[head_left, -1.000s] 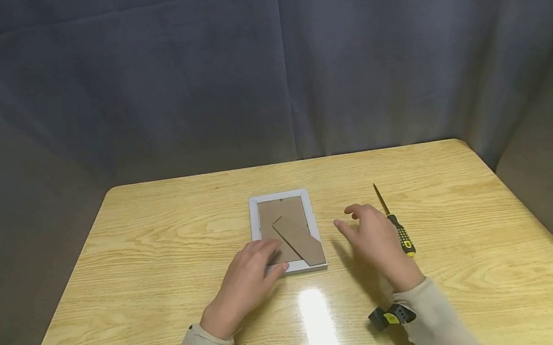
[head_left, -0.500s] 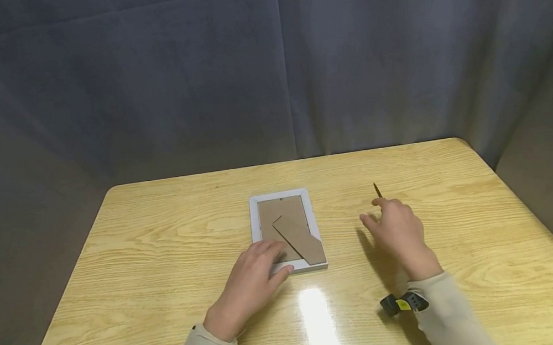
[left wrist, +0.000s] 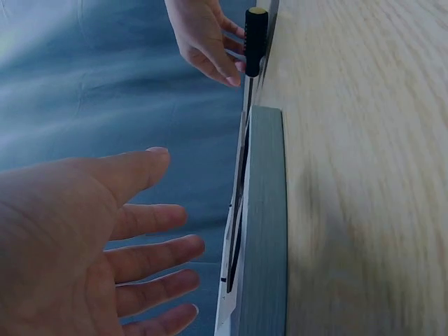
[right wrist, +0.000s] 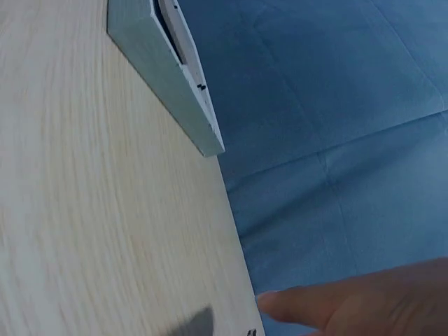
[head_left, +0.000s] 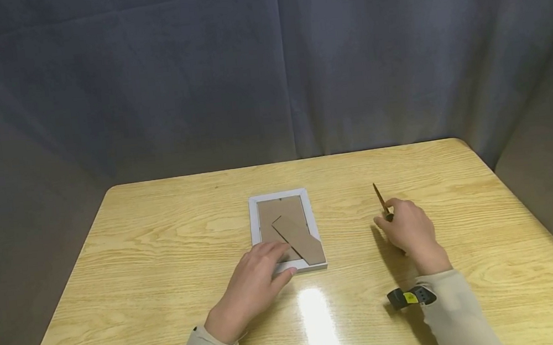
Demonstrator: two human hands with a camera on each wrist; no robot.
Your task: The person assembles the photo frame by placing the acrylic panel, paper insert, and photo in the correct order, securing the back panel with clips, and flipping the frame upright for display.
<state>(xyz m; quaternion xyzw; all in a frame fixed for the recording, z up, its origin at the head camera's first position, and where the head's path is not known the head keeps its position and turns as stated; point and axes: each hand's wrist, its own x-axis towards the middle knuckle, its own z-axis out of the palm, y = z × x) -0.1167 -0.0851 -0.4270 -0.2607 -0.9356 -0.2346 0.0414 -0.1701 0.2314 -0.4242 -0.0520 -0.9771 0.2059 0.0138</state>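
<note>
A picture frame [head_left: 255,219] with a white border lies face down on the table, its brown backing board and slanted easel leg [head_left: 300,239] upward. My left hand [head_left: 249,280] hovers over its near left corner, fingers spread; the left wrist view shows a gap between fingertips and frame. To the right lies a screwdriver [head_left: 379,197], its blade pointing away. Over its handle is my right hand [head_left: 409,229], thumb and fingers apart on either side. The left wrist view shows the black handle [left wrist: 255,38] beside those fingers; the head view mostly hides it.
The wooden table [head_left: 164,250] has its far edge in front of a dark curtain [head_left: 189,92]. A bright light reflection [head_left: 318,324] falls on the tabletop near me. Each sleeve carries a black wrist device.
My right hand has moved right, from between the frame and the screwdriver to over the screwdriver's handle. My left hand has shifted slightly right. Frame and screwdriver look unmoved.
</note>
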